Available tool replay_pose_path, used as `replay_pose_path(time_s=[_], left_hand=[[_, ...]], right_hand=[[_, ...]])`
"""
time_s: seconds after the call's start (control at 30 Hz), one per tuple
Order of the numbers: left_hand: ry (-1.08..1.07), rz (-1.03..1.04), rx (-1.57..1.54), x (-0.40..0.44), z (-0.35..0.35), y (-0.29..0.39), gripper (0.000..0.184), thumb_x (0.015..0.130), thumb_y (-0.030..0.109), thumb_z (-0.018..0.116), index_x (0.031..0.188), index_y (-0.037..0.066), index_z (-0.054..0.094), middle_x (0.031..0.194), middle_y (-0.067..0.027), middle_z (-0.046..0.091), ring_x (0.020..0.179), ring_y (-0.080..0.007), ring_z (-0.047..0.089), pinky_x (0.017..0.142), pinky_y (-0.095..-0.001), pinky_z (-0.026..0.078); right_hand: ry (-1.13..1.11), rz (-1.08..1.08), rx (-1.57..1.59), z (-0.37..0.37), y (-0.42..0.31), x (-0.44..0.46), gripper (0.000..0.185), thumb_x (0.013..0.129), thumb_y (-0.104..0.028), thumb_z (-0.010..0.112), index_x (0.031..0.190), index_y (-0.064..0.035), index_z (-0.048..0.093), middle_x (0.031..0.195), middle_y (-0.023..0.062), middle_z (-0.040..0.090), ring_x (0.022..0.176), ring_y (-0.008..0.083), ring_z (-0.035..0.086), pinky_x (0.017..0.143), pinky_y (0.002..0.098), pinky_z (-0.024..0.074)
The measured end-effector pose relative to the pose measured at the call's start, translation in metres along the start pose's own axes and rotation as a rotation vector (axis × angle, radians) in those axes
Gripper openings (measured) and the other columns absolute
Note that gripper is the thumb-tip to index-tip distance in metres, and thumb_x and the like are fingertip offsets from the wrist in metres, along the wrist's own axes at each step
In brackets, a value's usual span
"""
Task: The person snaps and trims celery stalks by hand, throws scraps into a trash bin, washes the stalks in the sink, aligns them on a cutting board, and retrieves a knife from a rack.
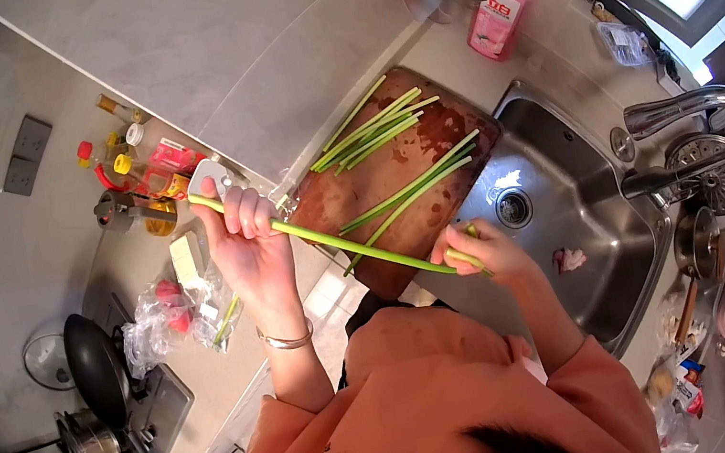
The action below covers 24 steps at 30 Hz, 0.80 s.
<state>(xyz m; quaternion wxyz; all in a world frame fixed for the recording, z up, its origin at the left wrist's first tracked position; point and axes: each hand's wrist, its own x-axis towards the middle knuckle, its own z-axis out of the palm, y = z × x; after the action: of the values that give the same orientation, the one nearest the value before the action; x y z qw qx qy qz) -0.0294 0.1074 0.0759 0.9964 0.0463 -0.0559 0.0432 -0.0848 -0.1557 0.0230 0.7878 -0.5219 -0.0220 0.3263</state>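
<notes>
Head view: left fingers (261, 214) curled round green stalk (351, 244) near one end, right fingers (456, 238) gripping other.

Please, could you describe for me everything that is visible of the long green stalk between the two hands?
The green stalk is slender, smooth-looking and bright green, apparently a fresh vegetable stem. It is nearly straight and slants across the view, its middle passing in front of the cutting board. The left hand grips it near one end, whose tip sticks out; the right hand holds it near the other. Whether the yellowish-green piece at the right hand belongs to it, I cannot tell.
</notes>
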Motion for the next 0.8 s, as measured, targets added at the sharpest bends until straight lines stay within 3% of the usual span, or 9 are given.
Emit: replay_pose_path(time_s=[0.17, 0.27, 0.37, 0.4, 0.5, 0.53, 0.6, 0.67, 0.8], left_hand=[[0.025, 0.021, -0.025, 0.002, -0.003, 0.003, 0.034, 0.095, 0.029, 0.036, 0.108, 0.002, 0.051, 0.062, 0.0018, 0.022, 0.054, -0.0095, 0.019, 0.048, -0.0231, 0.019], [-0.141, 0.074, 0.237, 0.002, -0.018, 0.009, 0.036, 0.094, 0.027, 0.04, 0.119, 0.003, 0.046, 0.071, -0.0018, 0.04, 0.063, -0.0118, 0.038, 0.058, -0.0233, 0.035], [0.31, 0.575, 0.961, 0.001, -0.003, -0.014, 0.041, 0.093, 0.021, 0.044, 0.129, 0.004, 0.037, 0.109, -0.0133, 0.05, 0.102, -0.0212, 0.049, 0.089, -0.0327, 0.039], [0.249, 0.724, 1.198, -0.001, -0.007, -0.015, 0.049, 0.089, 0.016, 0.048, 0.134, 0.004, 0.031, 0.137, -0.0181, 0.03, 0.129, -0.0285, 0.025, 0.106, -0.0436, 0.018], [-0.194, 0.932, 2.19, -0.025, 0.006, -0.02, 0.054, 0.084, 0.01, 0.051, 0.134, 0.006, 0.031, 0.14, -0.0152, 0.028, 0.129, -0.0287, 0.026, 0.108, -0.045, 0.014], [-0.384, 0.952, 2.366, -0.032, 0.015, -0.025, 0.048, 0.078, 0.009, 0.056, 0.125, 0.009, 0.046, 0.133, -0.0137, 0.04, 0.124, -0.0304, 0.035, 0.109, -0.0465, 0.005], [-0.858, 0.567, 2.335, -0.048, 0.024, -0.033, 0.029, 0.078, 0.016, 0.062, 0.107, 0.009, 0.062, 0.119, -0.012, 0.053, 0.119, -0.0296, 0.042, 0.101, -0.0436, 0.027], [-1.066, 0.441, 2.069, -0.042, 0.027, -0.051, 0.023, 0.074, 0.017, 0.066, 0.094, 0.008, 0.067, 0.095, -0.0085, 0.063, 0.095, -0.0257, 0.057, 0.081, -0.034, 0.042], [-0.812, 0.242, 1.795, -0.05, 0.013, -0.06, 0.014, 0.075, 0.012, 0.065, 0.085, 0.003, 0.068, 0.08, -0.0077, 0.062, 0.064, -0.0182, 0.054, 0.059, -0.0291, 0.041]], right_hand=[[-0.198, 0.004, -0.103, 0.009, -0.005, 0.001, 0.031, 0.092, -0.023, 0.045, 0.072, -0.0023, 0.057, 0.049, -0.0066, 0.035, 0.044, 0.0022, 0.027, 0.044, 0.0199, 0.0232], [-0.118, 0.013, -0.107, 0.018, -0.014, -0.002, 0.026, 0.088, -0.019, 0.051, 0.07, -0.0013, 0.057, 0.049, -0.0055, 0.041, 0.046, 0.0023, 0.034, 0.046, 0.0198, 0.0291], [0.044, -0.07, -0.297, 0.025, -0.025, -0.009, 0.023, 0.085, -0.017, 0.055, 0.07, -0.0002, 0.06, 0.055, -0.0018, 0.052, 0.051, 0.0035, 0.044, 0.05, 0.0201, 0.0362], [0.108, -0.107, -0.387, 0.028, -0.03, -0.012, 0.021, 0.084, -0.016, 0.056, 0.071, 0.0001, 0.061, 0.057, -0.0003, 0.056, 0.053, 0.0041, 0.048, 0.052, 0.0204, 0.0386], [0.103, -0.136, -0.348, 0.033, -0.043, -0.02, 0.018, 0.078, -0.014, 0.058, 0.066, -0.0005, 0.06, 0.055, -0.002, 0.048, 0.054, 0.0039, 0.041, 0.049, 0.0205, 0.0303], [0.085, -0.134, -0.365, 0.034, -0.046, -0.022, 0.018, 0.078, -0.013, 0.057, 0.066, -0.0004, 0.06, 0.055, -0.0016, 0.049, 0.053, 0.0041, 0.041, 0.049, 0.0206, 0.0305], [0.045, -0.136, -0.399, 0.035, -0.051, -0.023, 0.018, 0.078, -0.013, 0.057, 0.066, 0.0, 0.06, 0.056, -0.0009, 0.05, 0.053, 0.0046, 0.041, 0.049, 0.0206, 0.0308], [0.012, -0.212, -0.41, 0.033, -0.049, -0.022, 0.019, 0.079, -0.013, 0.057, 0.066, 0.0003, 0.06, 0.056, -0.0004, 0.051, 0.052, 0.0052, 0.042, 0.048, 0.0209, 0.0309], [0.039, -0.33, -0.347, 0.032, -0.041, -0.022, 0.024, 0.08, -0.018, 0.059, 0.064, 0.0009, 0.059, 0.056, 0.0015, 0.052, 0.049, 0.0065, 0.043, 0.046, 0.0216, 0.031]])
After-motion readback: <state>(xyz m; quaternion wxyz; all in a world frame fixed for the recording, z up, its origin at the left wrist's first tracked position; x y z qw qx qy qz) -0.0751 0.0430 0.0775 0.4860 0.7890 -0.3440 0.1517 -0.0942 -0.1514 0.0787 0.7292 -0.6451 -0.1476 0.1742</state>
